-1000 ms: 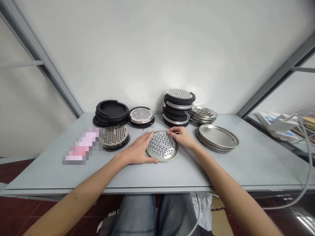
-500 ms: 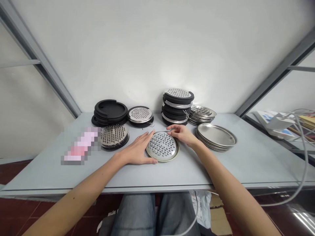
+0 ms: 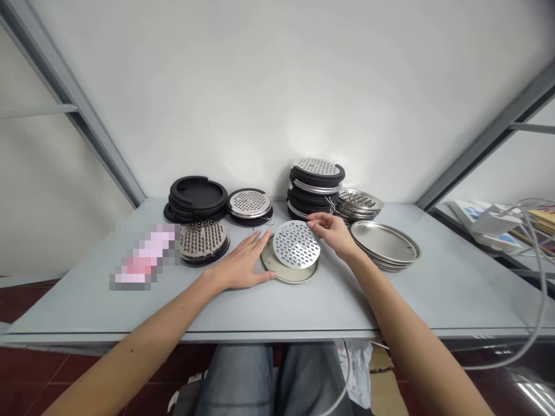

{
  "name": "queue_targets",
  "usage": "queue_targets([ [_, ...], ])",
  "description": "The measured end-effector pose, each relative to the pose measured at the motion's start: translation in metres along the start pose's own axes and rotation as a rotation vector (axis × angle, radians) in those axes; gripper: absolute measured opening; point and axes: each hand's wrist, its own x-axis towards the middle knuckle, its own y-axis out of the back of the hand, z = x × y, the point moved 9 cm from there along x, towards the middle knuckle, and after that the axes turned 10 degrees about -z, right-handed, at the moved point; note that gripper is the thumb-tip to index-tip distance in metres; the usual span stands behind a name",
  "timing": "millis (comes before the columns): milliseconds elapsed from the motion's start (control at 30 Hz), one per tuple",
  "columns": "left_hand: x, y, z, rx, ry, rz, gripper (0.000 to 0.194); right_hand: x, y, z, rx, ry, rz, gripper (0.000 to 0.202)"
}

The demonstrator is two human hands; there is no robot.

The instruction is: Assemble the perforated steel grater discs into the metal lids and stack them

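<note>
A perforated metal grater disc (image 3: 296, 244) is pinched at its upper right edge by my right hand (image 3: 332, 233). It is raised above a round shallow dish (image 3: 292, 275) with a pale inside, which lies on the grey table. My left hand (image 3: 247, 263) rests at the dish's left rim with thumb and fingers spread. Right of my right hand is a stack of round metal trays (image 3: 385, 242). Behind it stands a tall stack of black rings and metal discs (image 3: 315, 185).
On the table (image 3: 217, 315) are black round holders (image 3: 199, 196), a spiked grater disc stack (image 3: 203, 240), a grater disc on a black ring (image 3: 250, 203) and more metal graters (image 3: 359, 202). A blurred pink item (image 3: 145, 257) lies left. A white cable (image 3: 540, 300) hangs right.
My right hand has lifted the grater disc up from the dish and shifted it slightly right, uncovering the dish's inside. My left hand stays at the rim.
</note>
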Motion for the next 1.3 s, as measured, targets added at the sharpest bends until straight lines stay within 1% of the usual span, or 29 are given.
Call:
queue_targets([
  [100, -0.001, 0.005, -0.003, -0.027, 0.012, 0.057, 0.096, -0.002, -0.002, -0.007, 0.122, 0.039, 0.035, 0.045],
  [200, -0.001, 0.013, -0.001, -0.036, 0.033, 0.148, 0.095, -0.003, -0.006, -0.006, 0.260, 0.027, 0.046, 0.049],
  [333, 0.002, 0.025, 0.006, -0.009, 0.053, 0.301, 0.107, -0.003, -0.020, -0.002, 0.391, -0.004, -0.011, 0.049],
  [433, 0.004, 0.028, 0.012, 0.019, 0.042, 0.361, 0.115, -0.005, -0.036, -0.002, 0.442, -0.029, -0.075, 0.048],
  [533, 0.004, 0.027, 0.013, 0.028, 0.038, 0.377, 0.115, -0.007, -0.050, -0.005, 0.446, -0.036, -0.140, 0.048],
  [633, 0.004, 0.027, 0.013, 0.025, 0.034, 0.366, 0.112, -0.008, -0.058, -0.005, 0.416, -0.035, -0.182, 0.047],
  [800, 0.004, 0.030, 0.016, 0.033, 0.028, 0.352, 0.115, -0.009, -0.059, -0.008, 0.437, -0.023, -0.195, 0.044],
  [900, 0.004, 0.033, 0.021, 0.062, 0.031, 0.359, 0.115, -0.010, -0.061, -0.010, 0.417, -0.038, -0.241, 0.047],
  [1000, -0.004, 0.044, 0.027, 0.145, 0.059, 0.401, 0.113, -0.011, -0.060, -0.011, 0.383, -0.042, -0.301, 0.046],
  [1100, -0.023, 0.069, 0.026, 0.246, 0.157, 0.454, 0.105, -0.009, -0.049, -0.010, 0.334, -0.022, -0.279, 0.042],
  [1167, -0.041, 0.089, 0.017, 0.317, 0.280, 0.451, 0.099, -0.007, -0.041, -0.009, 0.308, -0.015, -0.248, 0.039],
  [1233, -0.060, 0.107, -0.002, 0.366, 0.465, 0.411, 0.097, -0.006, -0.035, -0.007, 0.299, -0.012, -0.230, 0.037],
  [1300, -0.079, 0.119, -0.028, 0.376, 0.669, 0.326, 0.101, -0.005, -0.033, -0.006, 0.290, -0.006, -0.226, 0.036],
])
